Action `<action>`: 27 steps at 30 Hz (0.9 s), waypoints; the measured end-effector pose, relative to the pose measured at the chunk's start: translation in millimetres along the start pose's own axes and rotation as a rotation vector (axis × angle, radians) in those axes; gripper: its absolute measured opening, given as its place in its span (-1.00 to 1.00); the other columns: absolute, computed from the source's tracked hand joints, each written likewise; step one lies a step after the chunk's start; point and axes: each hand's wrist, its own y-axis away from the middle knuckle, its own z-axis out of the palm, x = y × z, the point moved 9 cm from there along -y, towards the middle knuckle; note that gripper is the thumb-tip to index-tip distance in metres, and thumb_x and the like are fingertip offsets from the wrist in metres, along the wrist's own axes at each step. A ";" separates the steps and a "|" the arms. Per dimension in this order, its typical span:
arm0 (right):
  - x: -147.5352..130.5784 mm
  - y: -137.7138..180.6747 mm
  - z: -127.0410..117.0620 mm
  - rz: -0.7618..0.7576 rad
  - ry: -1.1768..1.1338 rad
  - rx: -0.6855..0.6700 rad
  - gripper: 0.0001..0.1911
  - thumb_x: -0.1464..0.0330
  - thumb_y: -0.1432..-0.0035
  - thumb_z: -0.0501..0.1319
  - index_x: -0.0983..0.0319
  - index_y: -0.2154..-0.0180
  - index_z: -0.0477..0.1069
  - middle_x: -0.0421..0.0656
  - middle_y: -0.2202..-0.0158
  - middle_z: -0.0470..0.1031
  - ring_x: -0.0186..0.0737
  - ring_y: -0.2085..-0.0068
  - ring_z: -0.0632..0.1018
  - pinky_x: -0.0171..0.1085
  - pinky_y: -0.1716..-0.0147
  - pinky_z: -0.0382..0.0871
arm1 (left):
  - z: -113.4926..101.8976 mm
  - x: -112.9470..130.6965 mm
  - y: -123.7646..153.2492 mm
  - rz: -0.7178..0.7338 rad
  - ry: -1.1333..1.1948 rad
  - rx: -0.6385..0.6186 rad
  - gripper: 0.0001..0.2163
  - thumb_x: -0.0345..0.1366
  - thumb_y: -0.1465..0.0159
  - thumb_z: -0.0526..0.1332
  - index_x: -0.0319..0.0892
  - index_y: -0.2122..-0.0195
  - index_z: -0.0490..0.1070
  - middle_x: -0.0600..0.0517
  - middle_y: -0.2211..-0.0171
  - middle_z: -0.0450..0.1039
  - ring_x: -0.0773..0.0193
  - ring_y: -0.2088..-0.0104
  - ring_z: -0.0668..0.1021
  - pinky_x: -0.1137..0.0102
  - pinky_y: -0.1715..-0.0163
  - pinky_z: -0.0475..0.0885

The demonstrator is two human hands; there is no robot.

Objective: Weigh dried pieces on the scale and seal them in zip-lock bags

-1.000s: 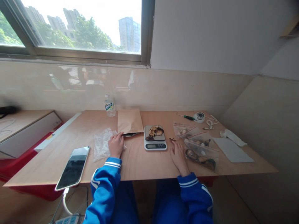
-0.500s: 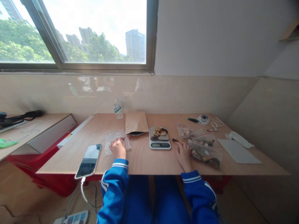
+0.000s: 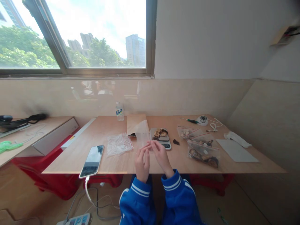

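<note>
Bag (image 3: 142,132), small and clear, is being held up above the near side of the table (image 3: 182,157), just in front of the scale (image 3: 166,145). The left hand (image 3: 142,163) and the right hand (image 3: 162,157) are sitting close together, and both are pinching the bottom edge of the bag with their fingertips. The bag is looking empty, and I cannot tell if its mouth is open. Dried pieces (image 3: 160,132) are lying on the scale, so I think they are weighed but not yet packed. One dark bit (image 3: 176,142) is lying on the table beside the scale. To the right, full bags (image 3: 203,155) are lying with dried pieces inside, so some of the packing is looking done. To the left, a pile of spare bags (image 3: 119,144) is waiting, so I think more bags are left to fill. A brown envelope (image 3: 134,122) is lying behind the held bag.
</note>
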 end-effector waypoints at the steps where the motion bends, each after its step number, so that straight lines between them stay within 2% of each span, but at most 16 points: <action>1: 0.6 1.7 -3.1 0.007 -0.003 -0.029 -0.65 0.11 -0.17 0.08 0.24 0.27 0.44 -0.10 0.26 0.53 -0.17 0.19 0.52 -0.24 0.18 0.38 | -0.8 -4.4 -1.4 -0.043 0.044 0.012 -0.75 -0.23 -0.30 0.02 -0.13 0.07 0.36 -0.07 0.10 0.44 0.23 0.11 0.48 0.29 0.09 0.37; 5: 5.2 8.7 -29.6 0.041 0.069 -0.014 -0.66 0.09 -0.04 0.21 0.25 0.35 0.48 -0.11 0.34 0.54 -0.17 0.28 0.52 -0.24 0.23 0.37 | 7.2 -15.2 -3.1 -0.161 0.127 0.001 -0.70 -0.15 -0.21 0.14 -0.15 0.07 0.32 -0.03 0.23 0.45 0.28 0.28 0.51 0.38 0.29 0.41; 7: 8.3 11.7 -41.1 0.072 0.131 0.005 -0.64 0.06 0.01 0.25 0.25 0.42 0.47 -0.13 0.40 0.53 -0.19 0.34 0.50 -0.26 0.30 0.36 | 16.2 -18.2 1.0 -0.211 0.149 -0.054 -0.73 -0.12 -0.20 0.15 -0.16 0.15 0.36 -0.02 0.26 0.45 0.28 0.30 0.50 0.40 0.32 0.40; 9: 13.4 14.4 -43.3 0.120 0.157 -0.042 -0.61 0.03 0.03 0.25 0.26 0.45 0.45 -0.16 0.46 0.50 -0.23 0.40 0.47 -0.29 0.39 0.33 | 22.8 -21.1 6.9 -0.253 0.189 -0.110 -0.75 -0.10 -0.21 0.13 -0.17 0.24 0.37 0.00 0.32 0.46 0.29 0.32 0.49 0.40 0.32 0.38; 12: 20.1 17.9 -32.4 0.183 0.109 -0.179 -0.58 0.00 0.05 0.25 0.26 0.46 0.43 -0.20 0.51 0.46 -0.28 0.46 0.44 -0.33 0.48 0.27 | 23.4 -27.1 11.6 -0.282 0.256 -0.166 -0.75 -0.08 -0.21 0.13 -0.18 0.36 0.34 0.05 0.43 0.42 0.31 0.36 0.47 0.42 0.31 0.35; 16: 22.1 19.0 -8.5 0.196 0.083 -0.331 -0.58 0.01 0.01 0.23 0.27 0.46 0.43 -0.19 0.49 0.47 -0.29 0.43 0.45 -0.33 0.43 0.29 | 17.4 -43.5 6.1 -0.336 0.282 -0.263 -0.72 -0.05 -0.20 0.11 -0.18 0.44 0.27 0.13 0.56 0.28 0.38 0.49 0.38 0.47 0.44 0.29; 18: 23.4 17.7 4.4 0.178 0.097 -0.409 -0.60 0.04 -0.01 0.22 0.27 0.43 0.47 -0.17 0.44 0.50 -0.26 0.38 0.47 -0.31 0.37 0.30 | 9.9 -51.3 0.8 -0.351 0.249 -0.291 -0.70 -0.03 -0.20 0.10 -0.18 0.48 0.25 0.14 0.59 0.24 0.39 0.52 0.36 0.48 0.47 0.26; 20: 27.8 13.2 10.6 0.156 0.110 -0.430 -0.62 0.06 -0.02 0.22 0.27 0.41 0.49 -0.16 0.42 0.51 -0.25 0.37 0.47 -0.30 0.36 0.31 | -2.7 -57.8 -3.2 -0.356 0.190 -0.282 -0.68 -0.02 -0.19 0.11 -0.17 0.52 0.21 0.14 0.60 0.24 0.38 0.52 0.36 0.48 0.49 0.24; 22: 36.3 3.6 1.7 0.149 0.114 -0.298 -0.61 0.04 -0.03 0.20 0.26 0.43 0.48 -0.17 0.47 0.49 -0.28 0.44 0.45 -0.30 0.40 0.31 | -24.1 -65.3 -5.1 -0.372 0.109 -0.189 -0.66 -0.01 -0.19 0.10 -0.16 0.55 0.19 0.16 0.63 0.21 0.39 0.55 0.34 0.48 0.48 0.23; 23: 41.4 -1.0 -7.8 0.151 0.115 -0.184 -0.60 0.03 -0.03 0.19 0.26 0.47 0.46 -0.19 0.50 0.46 -0.29 0.47 0.43 -0.30 0.42 0.30 | -37.3 -69.3 -4.6 -0.385 0.061 -0.114 -0.66 0.00 -0.19 0.09 -0.15 0.55 0.18 0.17 0.65 0.18 0.39 0.57 0.31 0.48 0.49 0.22; 25: 51.8 -5.0 -25.4 0.161 0.109 0.025 -0.59 0.02 -0.02 0.18 0.25 0.52 0.40 -0.21 0.55 0.42 -0.30 0.51 0.40 -0.29 0.45 0.29 | -54.5 -75.3 -0.8 -0.405 -0.009 -0.046 -0.65 0.01 -0.19 0.09 -0.15 0.56 0.17 0.16 0.64 0.17 0.39 0.57 0.29 0.49 0.48 0.21; 27: 60.2 -5.8 -28.1 0.159 0.102 0.070 -0.58 0.01 -0.03 0.16 0.25 0.50 0.40 -0.18 0.54 0.42 -0.27 0.48 0.42 -0.28 0.44 0.31 | -59.5 -79.5 3.8 -0.421 -0.009 -0.050 -0.65 0.03 -0.18 0.09 -0.14 0.55 0.16 0.16 0.62 0.17 0.38 0.55 0.29 0.49 0.49 0.21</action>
